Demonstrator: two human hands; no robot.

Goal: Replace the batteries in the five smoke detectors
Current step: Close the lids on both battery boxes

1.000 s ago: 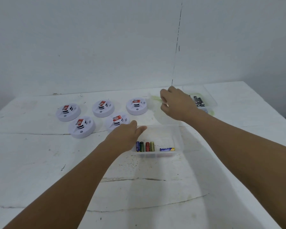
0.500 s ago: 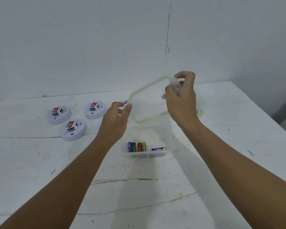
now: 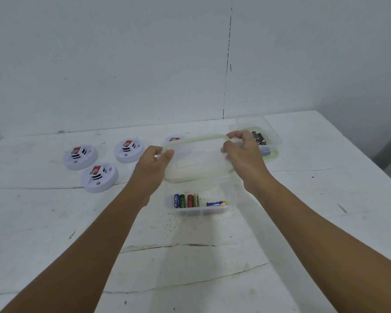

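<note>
Both hands hold a clear lid with a pale green rim [image 3: 196, 160] level above a clear open box [image 3: 201, 208]. My left hand [image 3: 152, 164] pinches the lid's left edge. My right hand [image 3: 242, 152] grips its right end. Several coloured batteries [image 3: 186, 200] and a blue one [image 3: 216, 203] lie in the box's near end. White round smoke detectors lie at the left: one [image 3: 80, 156], another [image 3: 129, 150], a third [image 3: 99, 179]. A fourth [image 3: 174, 139] shows partly behind the lid.
A second clear container [image 3: 272, 141] with dark batteries [image 3: 259, 137] stands at the back right, behind my right hand. The white table [image 3: 190, 256] has cracks across its near part. Its right edge falls away at the far right. A white wall rises behind.
The lid came down from a tilted, raised hold to a level one over the box. My left hand has taken hold of its left edge.
</note>
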